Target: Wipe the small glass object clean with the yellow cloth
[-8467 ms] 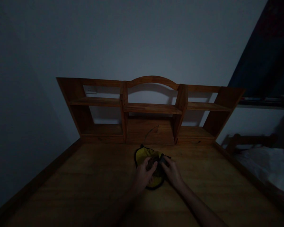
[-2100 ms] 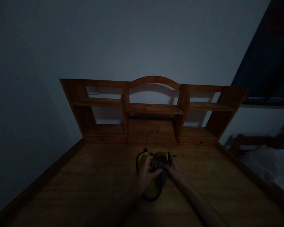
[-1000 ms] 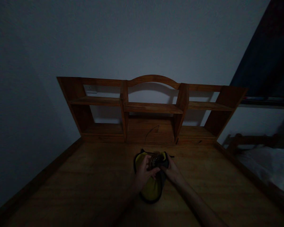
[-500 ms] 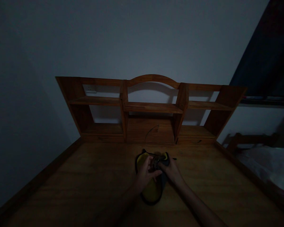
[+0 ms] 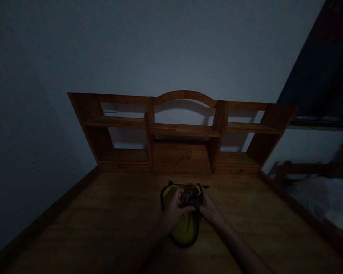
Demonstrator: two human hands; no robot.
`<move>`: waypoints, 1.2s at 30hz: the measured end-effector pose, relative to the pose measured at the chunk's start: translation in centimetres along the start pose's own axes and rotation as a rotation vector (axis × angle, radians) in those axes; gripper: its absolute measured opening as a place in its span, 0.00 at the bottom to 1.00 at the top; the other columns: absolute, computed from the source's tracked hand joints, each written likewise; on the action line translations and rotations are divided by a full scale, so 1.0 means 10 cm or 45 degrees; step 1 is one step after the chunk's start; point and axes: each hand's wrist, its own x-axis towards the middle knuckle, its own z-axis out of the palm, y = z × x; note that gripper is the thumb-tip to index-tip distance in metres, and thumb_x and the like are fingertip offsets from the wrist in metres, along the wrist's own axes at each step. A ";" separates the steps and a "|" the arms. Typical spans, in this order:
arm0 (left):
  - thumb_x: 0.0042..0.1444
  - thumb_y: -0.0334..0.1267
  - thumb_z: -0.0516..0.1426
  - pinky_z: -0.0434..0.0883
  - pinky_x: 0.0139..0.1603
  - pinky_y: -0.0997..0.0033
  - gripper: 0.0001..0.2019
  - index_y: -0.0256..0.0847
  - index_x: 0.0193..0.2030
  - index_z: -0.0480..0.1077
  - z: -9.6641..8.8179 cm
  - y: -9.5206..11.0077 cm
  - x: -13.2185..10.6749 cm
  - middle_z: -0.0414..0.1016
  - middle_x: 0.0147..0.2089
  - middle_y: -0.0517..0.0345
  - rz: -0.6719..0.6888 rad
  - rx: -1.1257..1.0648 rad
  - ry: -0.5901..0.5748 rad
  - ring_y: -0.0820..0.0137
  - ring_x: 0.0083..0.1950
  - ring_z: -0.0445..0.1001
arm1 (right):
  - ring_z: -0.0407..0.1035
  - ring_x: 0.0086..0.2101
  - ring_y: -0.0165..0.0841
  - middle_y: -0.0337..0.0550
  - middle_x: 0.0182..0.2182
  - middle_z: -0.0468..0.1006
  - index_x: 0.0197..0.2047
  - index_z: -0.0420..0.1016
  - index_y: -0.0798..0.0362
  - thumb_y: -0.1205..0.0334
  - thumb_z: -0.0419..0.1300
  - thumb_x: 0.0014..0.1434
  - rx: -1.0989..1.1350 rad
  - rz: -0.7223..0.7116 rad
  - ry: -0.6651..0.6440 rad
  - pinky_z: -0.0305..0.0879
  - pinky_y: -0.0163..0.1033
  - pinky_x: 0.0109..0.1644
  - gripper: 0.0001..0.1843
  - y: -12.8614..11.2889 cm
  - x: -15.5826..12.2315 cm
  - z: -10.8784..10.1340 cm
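On my feed from the head camera, the light is dim. I see the left hand (image 5: 173,211) half curled, thumb and fingers set around a small, dark brown, glossy object (image 5: 188,196); I cannot tell what it is. The right hand (image 5: 209,207) is closed on the right edge of an open soft case with yellow lining and black trim (image 5: 185,231); its far fingers are hidden from me. The dark object sits between both hands, over the upper part of the case, and the case lies on the broad light-brown wooden desk (image 5: 117,217), near its middle. Behind it I have the reddish-brown wooden shelf unit with an arched top rail (image 5: 185,130). Off to the right, I see pale, rumpled fabric (image 5: 322,199) beside the desk.
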 end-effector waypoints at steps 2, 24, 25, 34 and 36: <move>0.43 0.42 0.66 0.68 0.18 0.81 0.26 0.43 0.45 0.58 0.00 0.01 0.00 0.68 0.38 0.60 0.012 0.005 0.005 0.71 0.33 0.72 | 0.67 0.50 0.40 0.45 0.49 0.73 0.54 0.62 0.51 0.71 0.56 0.48 -0.107 -0.066 -0.018 0.59 0.48 0.57 0.28 -0.02 0.00 -0.02; 0.41 0.41 0.67 0.69 0.18 0.82 0.27 0.42 0.45 0.59 0.03 0.01 -0.03 0.70 0.40 0.57 0.007 -0.108 -0.041 0.72 0.32 0.73 | 0.73 0.38 0.39 0.43 0.38 0.78 0.48 0.65 0.52 0.59 0.63 0.48 -0.152 0.123 0.113 0.68 0.43 0.44 0.23 -0.21 -0.03 0.05; 0.41 0.41 0.67 0.69 0.18 0.82 0.26 0.41 0.44 0.59 0.03 -0.01 -0.02 0.70 0.39 0.57 0.011 -0.108 -0.042 0.72 0.31 0.73 | 0.73 0.38 0.38 0.42 0.37 0.78 0.47 0.65 0.52 0.59 0.64 0.47 -0.123 0.120 0.090 0.68 0.42 0.43 0.23 -0.21 -0.03 0.05; 0.40 0.44 0.67 0.68 0.15 0.81 0.27 0.42 0.43 0.59 0.00 -0.06 -0.01 0.70 0.37 0.59 0.014 0.037 -0.012 0.71 0.30 0.73 | 0.69 0.46 0.38 0.44 0.46 0.74 0.54 0.58 0.50 0.67 0.66 0.42 0.048 0.023 -0.019 0.65 0.43 0.52 0.36 -0.02 -0.01 0.02; 0.40 0.44 0.66 0.68 0.16 0.81 0.26 0.42 0.44 0.59 -0.01 -0.06 0.00 0.70 0.36 0.60 0.018 0.078 -0.007 0.71 0.30 0.73 | 0.69 0.47 0.38 0.45 0.47 0.73 0.56 0.57 0.51 0.69 0.64 0.43 0.045 0.010 -0.027 0.64 0.43 0.52 0.37 0.01 -0.02 0.01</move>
